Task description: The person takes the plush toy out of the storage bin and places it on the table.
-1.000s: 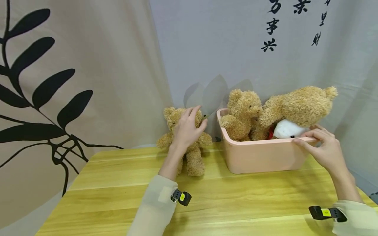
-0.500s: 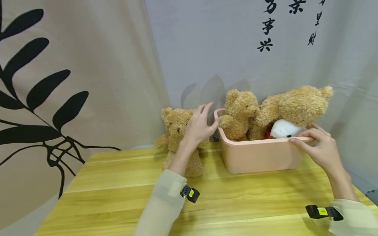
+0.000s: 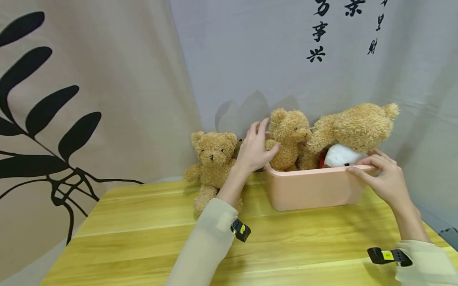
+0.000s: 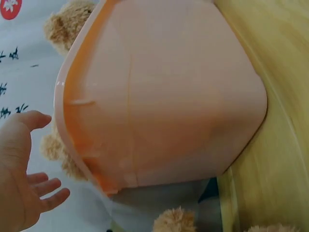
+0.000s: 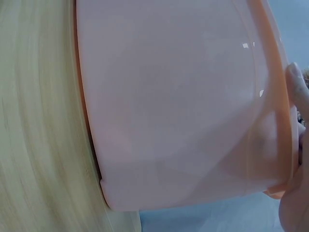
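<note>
Your spread left hand (image 3: 255, 149) reaches a teddy bear (image 3: 289, 137) in the pink bin (image 3: 315, 190) on the yellow wooden table (image 3: 143, 238), your right hand (image 3: 383, 180) pinching its rim before grey drapes (image 3: 272, 59).

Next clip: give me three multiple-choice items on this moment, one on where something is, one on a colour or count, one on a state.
1. Where does the lone teddy bear sit?
A. inside the bin
B. on the table, left of the bin
C. on the floor

2. What colour is the bin?
A. pink
B. blue
C. green

3. How is the left hand?
A. clenched round the bin's rim
B. open, fingers spread, at the bin's left end
C. flat on the table

Answers:
1 B, the bear sits on the table outside the bin.
2 A, all views show pale pink plastic.
3 B, the left wrist view shows spread fingers holding nothing; the right hand grips the rim.
</note>
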